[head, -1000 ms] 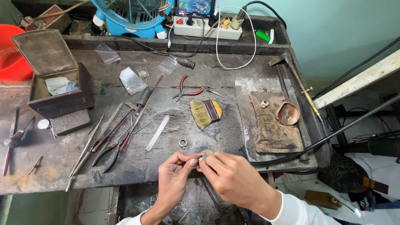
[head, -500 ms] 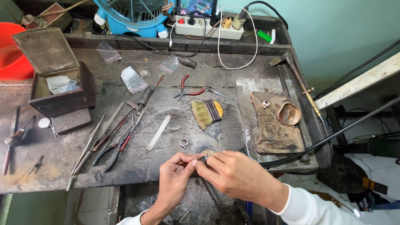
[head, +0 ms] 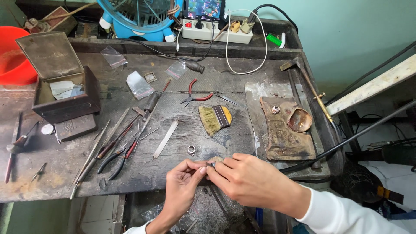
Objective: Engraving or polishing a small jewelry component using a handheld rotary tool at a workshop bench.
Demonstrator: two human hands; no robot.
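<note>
Two hands meeting at near bench edge, fingertips pinched together on one tiny metal piece [head: 211,165].
Left hand [head: 184,186] and right hand [head: 247,180] barely shifted since a second ago; loose ring [head: 191,150] unmoved just beyond.

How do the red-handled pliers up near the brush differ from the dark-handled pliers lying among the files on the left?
The red-handled pliers lie alone on bare bench with handles spread apart; the dark-handled pliers sit crowded against files and other long tools. The red-handled pliers look smaller and point their jaws left, while the dark-handled pliers have longer curved black grips and angle diagonally. Both rest flat on the workbench, untouched by either hand.
</note>
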